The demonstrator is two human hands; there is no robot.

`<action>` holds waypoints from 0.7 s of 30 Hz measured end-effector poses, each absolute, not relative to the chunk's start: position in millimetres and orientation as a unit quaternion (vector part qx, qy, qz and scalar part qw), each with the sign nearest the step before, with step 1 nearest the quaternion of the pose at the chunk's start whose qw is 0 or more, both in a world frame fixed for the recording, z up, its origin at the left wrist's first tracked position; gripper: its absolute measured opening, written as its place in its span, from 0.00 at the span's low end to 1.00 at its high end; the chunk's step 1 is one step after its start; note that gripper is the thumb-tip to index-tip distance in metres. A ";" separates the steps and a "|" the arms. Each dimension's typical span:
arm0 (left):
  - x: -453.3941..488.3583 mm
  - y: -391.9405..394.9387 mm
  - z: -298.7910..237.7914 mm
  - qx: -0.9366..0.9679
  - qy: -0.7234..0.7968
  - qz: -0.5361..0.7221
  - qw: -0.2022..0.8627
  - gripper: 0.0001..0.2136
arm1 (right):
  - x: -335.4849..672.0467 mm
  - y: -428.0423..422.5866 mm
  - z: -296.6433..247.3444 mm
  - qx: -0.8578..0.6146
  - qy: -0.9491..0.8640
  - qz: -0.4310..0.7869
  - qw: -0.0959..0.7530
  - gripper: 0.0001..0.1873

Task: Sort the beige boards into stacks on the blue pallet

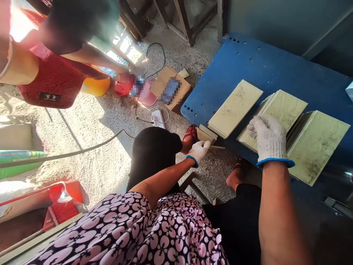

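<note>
My left hand point(200, 151), in a white knit glove with a blue cuff, is closed around a thin pale strip point(217, 147) at the blue table's near edge. Whether this is a narrow stick or a board seen edge-on I cannot tell. Over the middle stack of thin yellowish boards point(285, 106) is my gloved right hand point(269, 137), its fingers curled together; anything in them is hidden. A low stack of boards point(235, 108) lies to its left, and a taller stack point(317, 147) to its right. Several smaller pieces point(206, 134) are piled below the table's corner.
The stacks rest on a blue table point(275, 66) with small holes. On the floor are a cardboard box point(157, 86) with a blurred phone-like object, a power strip point(158, 119) and cables. Another person's arm point(96, 60) reaches in near a red bucket point(52, 79) at upper left.
</note>
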State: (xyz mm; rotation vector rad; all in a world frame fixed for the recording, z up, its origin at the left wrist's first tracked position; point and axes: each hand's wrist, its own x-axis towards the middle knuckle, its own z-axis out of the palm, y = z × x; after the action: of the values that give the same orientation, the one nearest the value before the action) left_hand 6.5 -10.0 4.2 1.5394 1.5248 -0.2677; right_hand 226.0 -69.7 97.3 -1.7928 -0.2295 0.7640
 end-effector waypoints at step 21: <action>10.2 -2.8 2.7 0.787 0.391 -0.282 0.384 0.12 | 225.5 -73.6 89.9 -0.771 -0.106 0.360 0.514 0.20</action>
State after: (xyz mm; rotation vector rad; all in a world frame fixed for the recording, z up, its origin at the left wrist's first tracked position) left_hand 10.2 -2.8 2.7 2.0062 0.9965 -0.7197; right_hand 225.5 -73.6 89.9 -1.8532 -0.2545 0.8661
